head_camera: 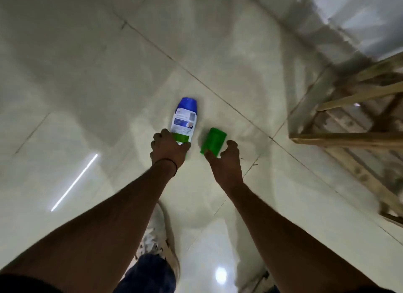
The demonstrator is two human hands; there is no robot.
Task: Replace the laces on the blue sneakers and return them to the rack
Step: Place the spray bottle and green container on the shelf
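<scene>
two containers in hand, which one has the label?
The bottle in the left hand: white printed label, blue top. The green container in the right hand is plain, with no label.

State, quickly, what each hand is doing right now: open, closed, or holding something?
Left hand: closed round the lower end of the bottle.
Right hand: thumb and fingers pinch the green cup.
</scene>
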